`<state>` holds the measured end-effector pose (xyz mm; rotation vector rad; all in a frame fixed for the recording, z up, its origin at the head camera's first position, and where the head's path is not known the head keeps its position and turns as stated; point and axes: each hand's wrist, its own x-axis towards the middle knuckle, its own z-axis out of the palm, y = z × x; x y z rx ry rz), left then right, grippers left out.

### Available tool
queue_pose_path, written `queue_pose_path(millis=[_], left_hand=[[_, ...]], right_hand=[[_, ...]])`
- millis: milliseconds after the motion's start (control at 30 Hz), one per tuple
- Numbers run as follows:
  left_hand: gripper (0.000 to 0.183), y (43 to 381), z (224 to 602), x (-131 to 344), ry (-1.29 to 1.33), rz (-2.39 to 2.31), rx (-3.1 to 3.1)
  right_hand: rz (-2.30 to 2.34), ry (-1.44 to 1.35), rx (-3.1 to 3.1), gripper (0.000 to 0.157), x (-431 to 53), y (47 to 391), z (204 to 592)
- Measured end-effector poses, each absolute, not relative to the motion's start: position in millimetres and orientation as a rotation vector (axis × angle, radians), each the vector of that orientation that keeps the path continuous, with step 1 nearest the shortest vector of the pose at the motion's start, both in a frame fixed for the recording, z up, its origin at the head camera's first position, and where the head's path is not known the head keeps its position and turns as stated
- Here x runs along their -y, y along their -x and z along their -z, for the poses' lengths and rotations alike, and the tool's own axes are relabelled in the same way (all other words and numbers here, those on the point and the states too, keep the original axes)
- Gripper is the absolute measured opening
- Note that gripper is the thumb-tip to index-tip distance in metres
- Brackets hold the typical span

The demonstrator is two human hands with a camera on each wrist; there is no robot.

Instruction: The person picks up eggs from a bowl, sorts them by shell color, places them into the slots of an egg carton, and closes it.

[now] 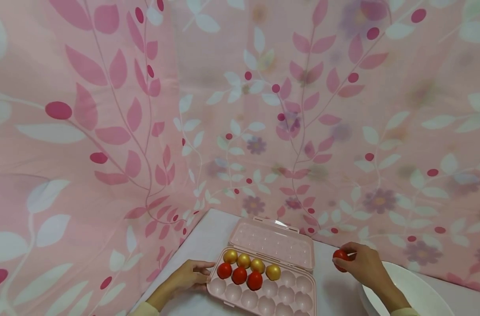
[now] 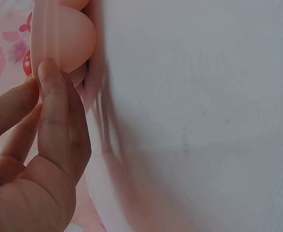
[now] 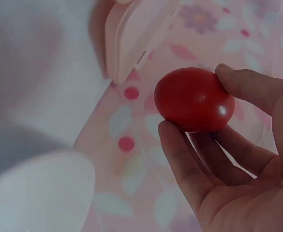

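A pink plastic egg box (image 1: 266,303) lies on the table with its lid (image 1: 271,245) folded back. Several gold eggs (image 1: 257,265) fill most of its back row, and three red eggs (image 1: 239,275) sit in the row before them; the other cups I see hold nothing. My left hand (image 1: 188,277) pinches the box's left rim (image 2: 45,43) between thumb and fingers. Between thumb and fingertips, my right hand (image 1: 364,265) holds another red egg (image 3: 194,100) in the air, right of the box and beside the white bowl.
A large white bowl (image 1: 411,283) stands on the right, partly under my right forearm. White cloth (image 1: 208,228) covers the table. Pink floral curtains (image 1: 240,109) hang close behind the table and along its left side.
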<state>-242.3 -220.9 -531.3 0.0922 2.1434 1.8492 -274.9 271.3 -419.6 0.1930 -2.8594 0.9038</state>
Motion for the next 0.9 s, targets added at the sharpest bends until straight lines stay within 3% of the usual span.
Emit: queue_pose_path(millis=[367, 900], left_hand=[[0.047, 242.4, 533.3, 220.7, -0.071, -1.844, -2.159], [0.047, 244.4, 534.9, 222.3, -0.06, -1.815, -2.167]], right_hand=[[-1.18, -0.287, 2.731, 0.035, -218.7, 265.4, 427.5], [-1.443, -0.393, 2.737, 0.043, -164.5, 256.3, 445.7]])
